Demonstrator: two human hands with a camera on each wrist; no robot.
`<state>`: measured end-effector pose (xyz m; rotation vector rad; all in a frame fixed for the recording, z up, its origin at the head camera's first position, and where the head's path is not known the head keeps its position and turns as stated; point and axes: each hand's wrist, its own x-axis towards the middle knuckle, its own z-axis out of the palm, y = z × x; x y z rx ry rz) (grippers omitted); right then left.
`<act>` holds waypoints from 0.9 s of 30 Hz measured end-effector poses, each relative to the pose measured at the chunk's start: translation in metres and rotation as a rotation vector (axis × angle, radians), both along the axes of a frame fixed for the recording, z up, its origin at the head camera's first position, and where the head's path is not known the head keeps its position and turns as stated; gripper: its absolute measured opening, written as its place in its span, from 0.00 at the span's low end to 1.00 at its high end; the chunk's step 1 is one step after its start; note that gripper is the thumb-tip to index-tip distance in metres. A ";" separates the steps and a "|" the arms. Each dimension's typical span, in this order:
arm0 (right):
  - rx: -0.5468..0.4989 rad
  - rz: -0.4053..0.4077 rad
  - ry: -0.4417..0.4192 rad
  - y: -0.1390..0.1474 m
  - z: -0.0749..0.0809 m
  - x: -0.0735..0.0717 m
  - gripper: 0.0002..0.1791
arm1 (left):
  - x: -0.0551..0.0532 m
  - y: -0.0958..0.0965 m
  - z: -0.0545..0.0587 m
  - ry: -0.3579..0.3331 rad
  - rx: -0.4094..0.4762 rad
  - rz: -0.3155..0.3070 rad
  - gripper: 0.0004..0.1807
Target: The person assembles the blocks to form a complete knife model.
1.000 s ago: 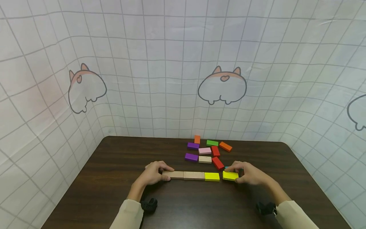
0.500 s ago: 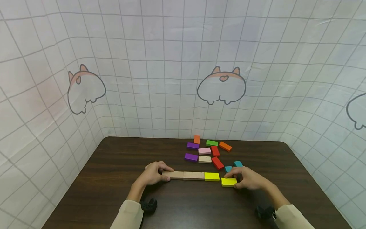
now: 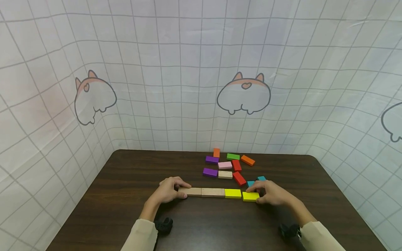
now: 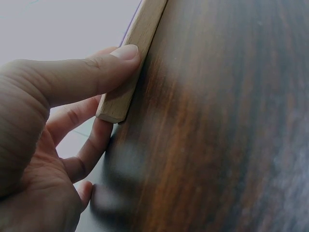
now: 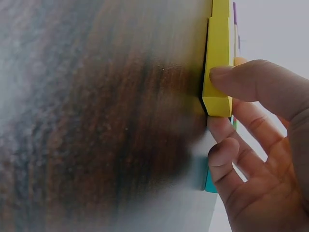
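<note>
The left hand point(image 3: 169, 190) pinches a tan rectangular wooden block point(image 3: 194, 191) between thumb and fingers; the right hand point(image 3: 273, 193) likewise pinches a yellow rectangular block point(image 3: 250, 197); between their fingers lie a second tan block point(image 3: 213, 192) and a second yellow block point(image 3: 232, 194).

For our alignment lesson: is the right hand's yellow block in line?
Out: the yellow block sits slightly nearer the viewer than the row.

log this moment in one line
left hand: pinches wooden block at left end of row | right hand: pinches yellow block, out of line with row | loose blocks: scattered beyond
</note>
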<state>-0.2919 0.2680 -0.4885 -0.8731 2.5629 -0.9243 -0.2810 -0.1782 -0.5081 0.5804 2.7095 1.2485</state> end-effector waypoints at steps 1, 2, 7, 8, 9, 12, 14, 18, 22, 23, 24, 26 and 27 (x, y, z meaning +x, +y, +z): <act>0.006 -0.002 0.004 0.000 0.000 -0.001 0.21 | 0.000 0.000 0.000 -0.001 -0.001 0.000 0.15; 0.011 -0.003 0.007 -0.001 0.000 -0.001 0.21 | 0.000 0.000 0.000 -0.002 -0.001 0.000 0.15; 0.031 -0.009 0.022 -0.002 -0.002 -0.005 0.21 | 0.000 0.000 0.001 0.000 -0.006 0.003 0.15; 0.033 -0.010 0.024 -0.002 -0.002 -0.006 0.21 | 0.000 0.000 0.001 0.000 -0.007 0.004 0.15; 0.035 -0.010 0.026 -0.002 -0.002 -0.006 0.21 | -0.001 0.000 0.000 0.000 -0.009 0.004 0.15; 0.033 -0.010 0.028 -0.002 -0.002 -0.007 0.21 | -0.001 0.000 0.000 -0.001 -0.011 0.006 0.15; 0.028 -0.006 0.031 -0.003 -0.001 -0.007 0.21 | -0.001 -0.001 -0.001 0.001 -0.011 0.005 0.15; 0.025 0.003 0.038 -0.004 0.000 -0.008 0.21 | -0.001 -0.001 -0.001 0.003 -0.008 0.002 0.15; 0.032 0.007 0.052 -0.005 -0.001 -0.010 0.21 | -0.001 -0.001 -0.001 0.004 -0.010 0.002 0.15; 0.033 0.007 0.056 -0.005 -0.001 -0.010 0.21 | -0.001 -0.001 -0.001 0.005 -0.011 0.003 0.15; 0.034 0.010 0.060 -0.005 -0.001 -0.010 0.21 | -0.001 -0.001 -0.001 0.005 -0.012 0.003 0.15; 0.036 0.015 0.069 -0.005 -0.001 -0.011 0.21 | -0.001 -0.001 -0.001 0.006 -0.012 0.003 0.15; 0.035 0.018 0.071 -0.005 -0.001 -0.011 0.21 | 0.000 -0.001 0.000 0.005 -0.011 0.003 0.15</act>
